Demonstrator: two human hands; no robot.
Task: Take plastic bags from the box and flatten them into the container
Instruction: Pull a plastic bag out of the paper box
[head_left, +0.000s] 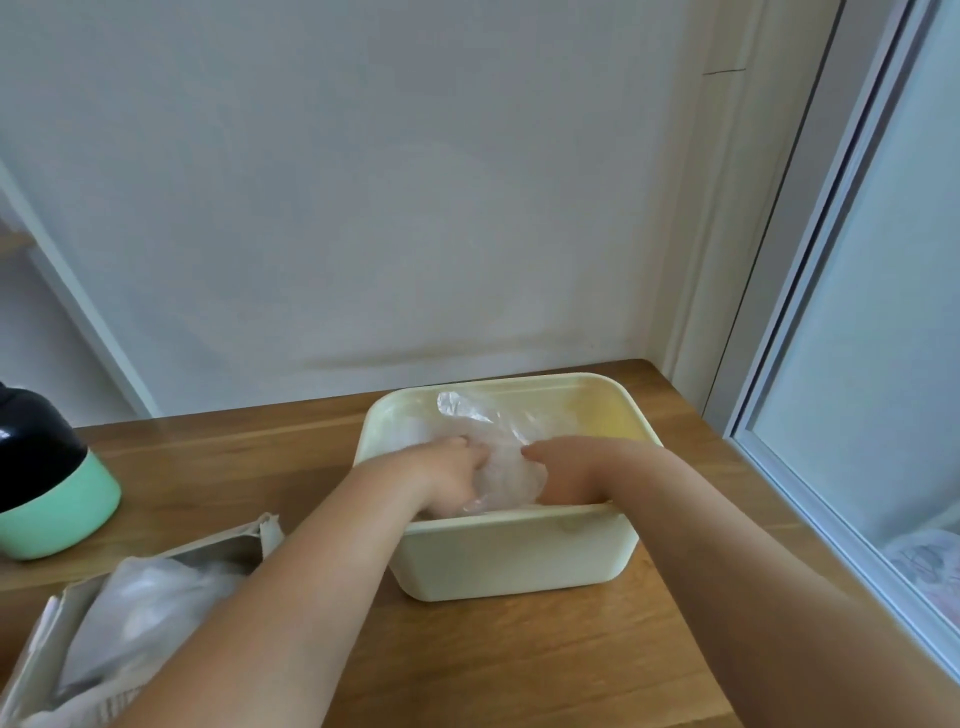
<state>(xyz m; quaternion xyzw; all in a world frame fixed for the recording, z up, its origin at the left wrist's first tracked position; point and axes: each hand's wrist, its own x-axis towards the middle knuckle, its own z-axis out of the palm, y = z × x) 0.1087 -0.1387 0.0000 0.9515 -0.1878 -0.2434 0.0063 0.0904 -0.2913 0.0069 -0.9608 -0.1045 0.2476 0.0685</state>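
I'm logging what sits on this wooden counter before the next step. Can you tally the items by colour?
Cream or pale yellow: 1, the container
Grey-white: 1, the cardboard box
Green and black: 1, the jar
Clear: at least 2 plastic bags, one in the container under both hands, more in the box, number unclear
Total: at least 5

Your left hand (452, 475) and right hand (569, 470) reach forward on bare forearms, close together, palms down, fingers (537, 451) curled inward toward each other.
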